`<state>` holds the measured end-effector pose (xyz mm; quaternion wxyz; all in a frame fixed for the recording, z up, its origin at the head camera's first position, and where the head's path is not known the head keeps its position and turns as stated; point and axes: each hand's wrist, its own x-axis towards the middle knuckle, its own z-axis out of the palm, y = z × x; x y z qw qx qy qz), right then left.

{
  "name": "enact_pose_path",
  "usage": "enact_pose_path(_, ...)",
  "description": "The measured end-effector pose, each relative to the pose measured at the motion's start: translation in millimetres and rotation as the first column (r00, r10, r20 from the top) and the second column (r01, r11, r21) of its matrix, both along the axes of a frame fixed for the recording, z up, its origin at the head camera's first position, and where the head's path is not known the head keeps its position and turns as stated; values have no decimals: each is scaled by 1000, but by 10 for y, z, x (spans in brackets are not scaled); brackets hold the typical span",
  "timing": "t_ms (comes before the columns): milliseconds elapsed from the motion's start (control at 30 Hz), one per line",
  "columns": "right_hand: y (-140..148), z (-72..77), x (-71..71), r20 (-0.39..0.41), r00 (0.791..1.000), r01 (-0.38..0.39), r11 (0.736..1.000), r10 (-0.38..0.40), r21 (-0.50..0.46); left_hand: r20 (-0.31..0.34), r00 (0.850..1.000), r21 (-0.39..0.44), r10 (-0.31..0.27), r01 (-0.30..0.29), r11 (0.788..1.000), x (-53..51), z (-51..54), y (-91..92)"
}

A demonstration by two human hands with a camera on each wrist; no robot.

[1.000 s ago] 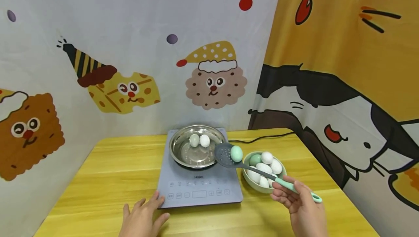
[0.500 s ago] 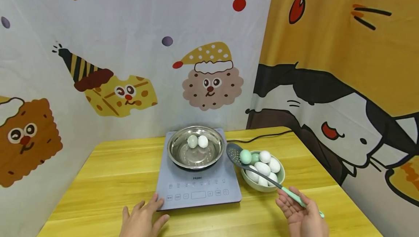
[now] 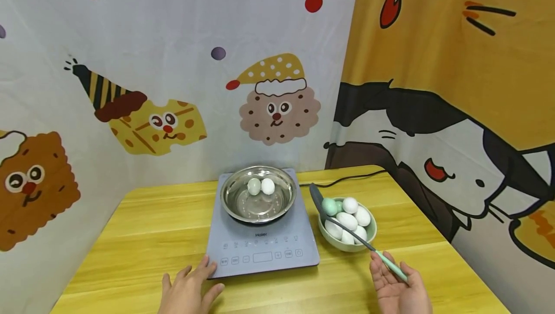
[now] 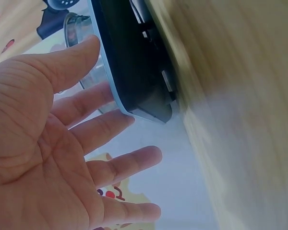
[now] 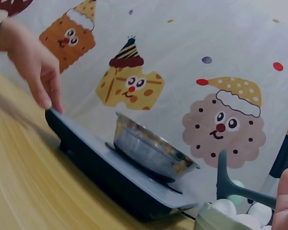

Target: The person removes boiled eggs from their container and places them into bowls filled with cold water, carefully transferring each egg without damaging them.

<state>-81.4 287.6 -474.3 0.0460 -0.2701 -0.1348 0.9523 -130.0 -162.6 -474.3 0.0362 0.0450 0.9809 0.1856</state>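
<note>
My right hand (image 3: pixel 401 287) holds a slotted spoon (image 3: pixel 316 198) by its mint-green handle, palm turned up. The spoon's dark grey head stands tipped on edge at the left rim of a pale green bowl (image 3: pixel 342 245). Against that head lies a light green egg (image 3: pixel 329 206), at the top of a heap of several white and green eggs (image 3: pixel 347 221). With fingers spread, my left hand (image 3: pixel 187 287) touches the front left corner of an induction cooktop (image 3: pixel 234 251). On the cooktop, a steel basin (image 3: pixel 260 213) contains a greenish egg (image 3: pixel 254 186) and a white egg (image 3: pixel 268 187).
A black cord (image 3: pixel 347 178) runs behind the egg bowl from the cooktop's back right. The yellow wooden table (image 3: pixel 143 222) ends at a white curtain (image 3: pixel 173 25) with cartoon prints and an orange one (image 3: pixel 433 63) on the right.
My right hand moved the slotted spoon right, from beside the basin to the egg bowl. Its head tipped on edge, and the green egg went from the head to the heap. The left hand stayed put.
</note>
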Motion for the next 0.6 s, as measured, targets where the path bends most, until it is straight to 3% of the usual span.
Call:
enact_pose_path(200, 2, 2, -7, -24, 1000, -3, 999, 2, -39, 2, 1000, -1, 8, -8, 1000, 11, 1, -9)
enact_pose_path(333, -53, 63, -7, -86, 994, -49, 987, 63, 153, -1, 1000, 2, 12, -12, 1000, 18, 18, -8)
enact_pose_path(433, -129, 161, -36, -130, 984, -62, 926, 118, 373, -5, 1000, 6, 12, -12, 1000, 23, 31, -6)
enact_pose_path(533, -227, 295, -93, -189, 967, -39, 837, 168, 545, -6, 1000, 10, 8, -8, 1000, 27, 29, -10)
enact_pose_path(600, -307, 397, -150, -235, 949, -8, 762, 211, 648, -3, 1000, 13, 9, -9, 1000, 27, 22, -11)
